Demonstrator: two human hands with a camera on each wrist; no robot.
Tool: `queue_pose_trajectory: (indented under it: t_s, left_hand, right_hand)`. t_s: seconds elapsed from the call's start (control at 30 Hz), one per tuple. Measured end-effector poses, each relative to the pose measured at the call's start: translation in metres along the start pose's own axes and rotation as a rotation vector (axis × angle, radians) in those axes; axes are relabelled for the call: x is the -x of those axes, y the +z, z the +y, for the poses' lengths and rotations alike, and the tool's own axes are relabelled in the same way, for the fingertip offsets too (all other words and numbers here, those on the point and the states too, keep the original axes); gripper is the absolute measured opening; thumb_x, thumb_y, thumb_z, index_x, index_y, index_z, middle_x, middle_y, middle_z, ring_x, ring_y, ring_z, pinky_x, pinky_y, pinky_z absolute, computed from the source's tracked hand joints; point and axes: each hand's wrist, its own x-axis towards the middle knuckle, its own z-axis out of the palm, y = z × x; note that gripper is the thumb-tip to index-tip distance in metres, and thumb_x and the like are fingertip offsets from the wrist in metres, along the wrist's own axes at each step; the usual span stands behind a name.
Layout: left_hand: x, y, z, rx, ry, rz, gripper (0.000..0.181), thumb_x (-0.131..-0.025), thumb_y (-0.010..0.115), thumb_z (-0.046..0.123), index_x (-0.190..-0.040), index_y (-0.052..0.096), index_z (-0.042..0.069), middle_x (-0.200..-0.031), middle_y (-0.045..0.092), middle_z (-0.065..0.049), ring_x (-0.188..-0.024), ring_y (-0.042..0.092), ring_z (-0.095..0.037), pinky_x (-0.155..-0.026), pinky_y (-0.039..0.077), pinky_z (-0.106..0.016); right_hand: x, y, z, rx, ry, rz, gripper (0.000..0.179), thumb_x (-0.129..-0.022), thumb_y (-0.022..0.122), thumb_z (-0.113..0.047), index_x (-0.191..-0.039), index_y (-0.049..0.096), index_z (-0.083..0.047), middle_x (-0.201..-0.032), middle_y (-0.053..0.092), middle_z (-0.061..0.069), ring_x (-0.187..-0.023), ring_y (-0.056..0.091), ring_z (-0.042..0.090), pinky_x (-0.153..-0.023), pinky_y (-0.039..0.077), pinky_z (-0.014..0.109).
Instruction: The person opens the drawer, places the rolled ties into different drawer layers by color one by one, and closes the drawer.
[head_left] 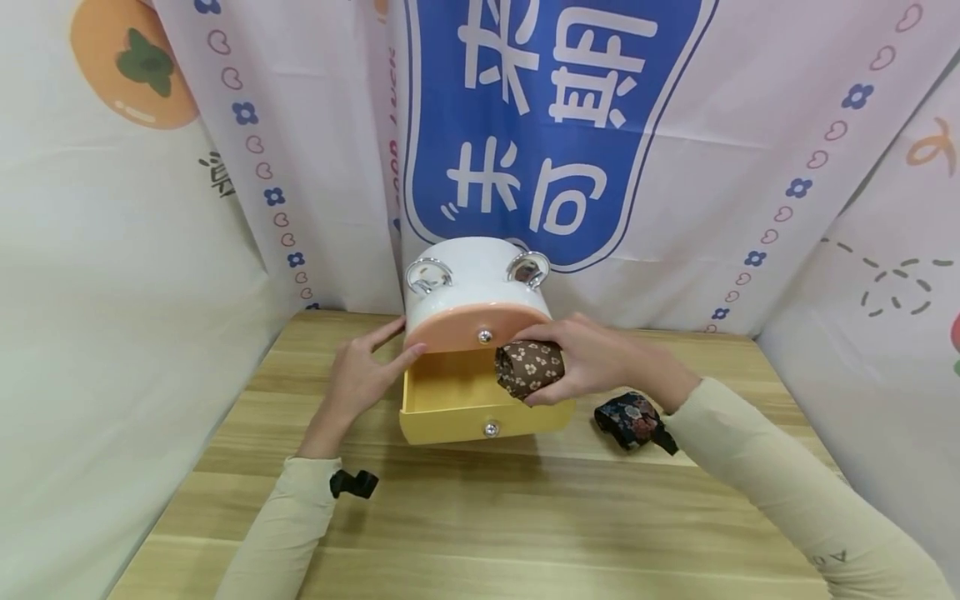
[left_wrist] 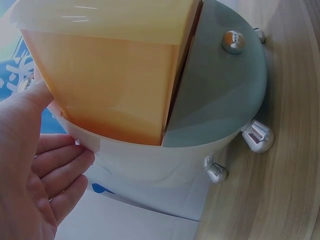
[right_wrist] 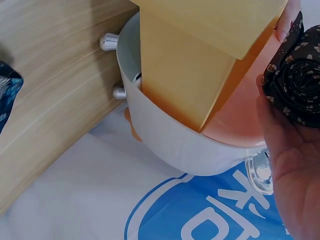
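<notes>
My right hand [head_left: 588, 357] holds a rolled brown necktie [head_left: 529, 367] with pale flowers, above the right part of a pulled-out yellow drawer [head_left: 450, 424]. The drawer belongs to a small rounded white cabinet [head_left: 472, 271] with a peach top drawer [head_left: 450, 327] and silver knobs. With fairly straight fingers, my left hand [head_left: 356, 377] rests on the cabinet's left side, its thumb at the front by the peach drawer. A grey-green bottom drawer [left_wrist: 220, 90] shows in the left wrist view. On the table right of the cabinet lies a dark floral rolled necktie [head_left: 630, 419].
The cabinet stands on a wooden table [head_left: 480, 525] near its back edge, on silver feet [left_wrist: 258, 136]. Ring-shaped silver ears [head_left: 429, 275] stick up from its top. A printed cloth [head_left: 675, 192] hangs behind, and white cloth walls [head_left: 112, 333] stand at the sides.
</notes>
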Motion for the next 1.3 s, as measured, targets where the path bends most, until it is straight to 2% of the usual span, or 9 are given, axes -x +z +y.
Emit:
queue_pose_trajectory:
  t_s: [0.3, 0.53, 0.67, 0.87, 0.97, 1.07, 1.13, 1.3]
  left_hand:
    - [0.0, 0.001, -0.001, -0.002, 0.014, 0.005, 0.077, -0.092, 0.07, 0.069, -0.15, 0.06, 0.02, -0.153, 0.059, -0.012, -0.137, 0.062, -0.043, -0.111, 0.05, -0.064]
    - [0.0, 0.001, 0.0, -0.011, 0.009, 0.0, 0.077, -0.092, 0.07, 0.069, -0.151, 0.06, 0.02, -0.153, 0.059, -0.011, -0.14, 0.058, -0.044, -0.114, 0.047, -0.066]
    - [0.001, 0.001, 0.001, -0.02, 0.0, -0.005, 0.078, -0.092, 0.069, 0.07, -0.152, 0.059, 0.021, -0.154, 0.058, -0.011, -0.133, 0.065, -0.042, -0.112, 0.049, -0.065]
    - [0.002, 0.001, 0.003, -0.025, -0.003, -0.005, 0.078, -0.093, 0.068, 0.07, -0.152, 0.057, 0.021, -0.155, 0.057, -0.013, -0.107, 0.071, -0.037, -0.098, 0.055, -0.055]
    - [0.002, 0.001, 0.002, -0.027, -0.001, 0.003, 0.077, -0.093, 0.068, 0.07, -0.152, 0.058, 0.022, -0.154, 0.058, -0.014, -0.08, 0.065, -0.03, -0.084, 0.054, -0.045]
    - [0.003, 0.001, 0.002, -0.027, 0.003, 0.008, 0.076, -0.093, 0.069, 0.069, -0.152, 0.058, 0.022, -0.152, 0.06, -0.017, -0.063, 0.053, -0.024, -0.071, 0.049, -0.037]
    - [0.003, 0.001, 0.002, -0.028, 0.005, 0.009, 0.075, -0.093, 0.069, 0.068, -0.152, 0.059, 0.022, -0.151, 0.06, -0.019, -0.059, 0.049, -0.023, -0.066, 0.047, -0.035]
    - [0.003, 0.001, 0.003, -0.042, 0.014, 0.013, 0.075, -0.093, 0.069, 0.068, -0.151, 0.059, 0.023, -0.152, 0.059, -0.017, -0.068, 0.056, -0.023, -0.075, 0.049, -0.035]
  right_hand:
    - [-0.015, 0.014, 0.007, -0.07, 0.035, -0.018, 0.072, -0.081, 0.087, -0.053, -0.14, 0.067, -0.016, -0.115, 0.076, -0.001, -0.09, 0.072, 0.007, -0.077, 0.062, 0.025]
    - [-0.024, 0.03, 0.017, -0.109, 0.056, -0.032, 0.058, -0.083, 0.085, -0.056, -0.129, 0.072, -0.023, -0.109, 0.074, -0.01, -0.092, 0.069, 0.007, -0.08, 0.06, 0.027]
    - [-0.029, 0.039, 0.021, -0.1, 0.058, -0.028, 0.051, -0.084, 0.083, -0.056, -0.123, 0.073, -0.025, -0.104, 0.073, -0.012, -0.089, 0.067, 0.006, -0.079, 0.059, 0.027]
    - [-0.034, 0.046, 0.02, -0.061, 0.075, -0.004, 0.048, -0.085, 0.081, -0.06, -0.118, 0.074, -0.026, -0.1, 0.073, -0.013, -0.086, 0.065, 0.005, -0.078, 0.056, 0.028]
    - [-0.038, 0.049, 0.019, -0.029, 0.067, 0.012, 0.048, -0.085, 0.081, -0.06, -0.116, 0.075, -0.024, -0.096, 0.073, -0.014, -0.083, 0.064, 0.004, -0.077, 0.055, 0.027]
    - [-0.041, 0.052, 0.018, 0.018, 0.043, 0.02, 0.047, -0.085, 0.082, -0.06, -0.112, 0.076, -0.022, -0.093, 0.073, -0.013, -0.08, 0.063, 0.004, -0.077, 0.053, 0.027]
    - [-0.043, 0.054, 0.017, 0.046, 0.026, 0.016, 0.047, -0.085, 0.082, -0.058, -0.111, 0.075, -0.02, -0.093, 0.073, -0.013, -0.081, 0.062, 0.004, -0.078, 0.052, 0.026]
    - [-0.049, 0.058, 0.015, 0.102, -0.019, 0.001, 0.047, -0.086, 0.084, -0.053, -0.115, 0.074, -0.016, -0.102, 0.074, -0.01, -0.091, 0.065, 0.004, -0.088, 0.054, 0.028]
